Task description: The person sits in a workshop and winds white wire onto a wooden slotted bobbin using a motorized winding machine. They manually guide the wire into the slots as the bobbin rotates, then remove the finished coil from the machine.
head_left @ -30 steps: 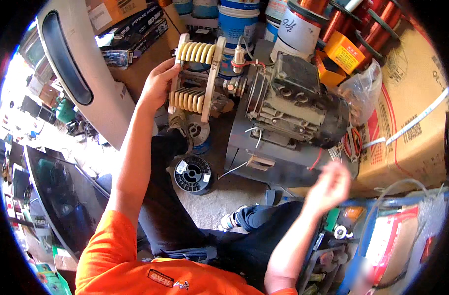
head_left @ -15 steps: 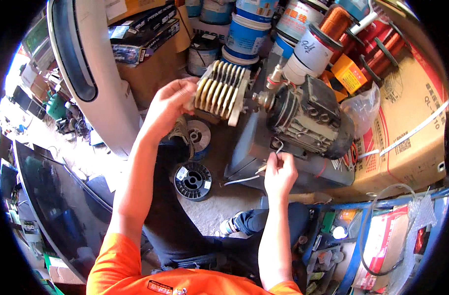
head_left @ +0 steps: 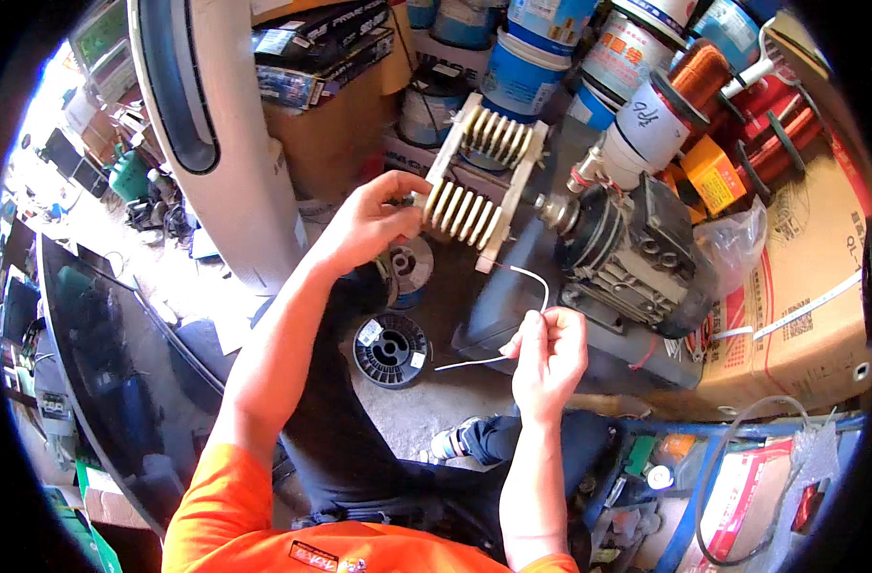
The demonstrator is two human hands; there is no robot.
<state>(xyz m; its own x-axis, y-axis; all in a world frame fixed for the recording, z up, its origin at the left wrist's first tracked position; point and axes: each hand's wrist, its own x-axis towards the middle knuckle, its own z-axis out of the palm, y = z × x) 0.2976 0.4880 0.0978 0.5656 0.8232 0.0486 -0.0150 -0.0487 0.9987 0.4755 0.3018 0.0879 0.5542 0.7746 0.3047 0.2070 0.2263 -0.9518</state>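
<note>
Some of the white wire (head_left: 546, 286) is hidden inside the right hand (head_left: 552, 358).

Blue buckets (head_left: 518, 80) stand stacked at the back, a large cardboard carton (head_left: 803, 272) at the right

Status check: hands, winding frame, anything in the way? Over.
Left hand on winding frame. Right hand pinching white wire. Motor close at frame's right.
</note>
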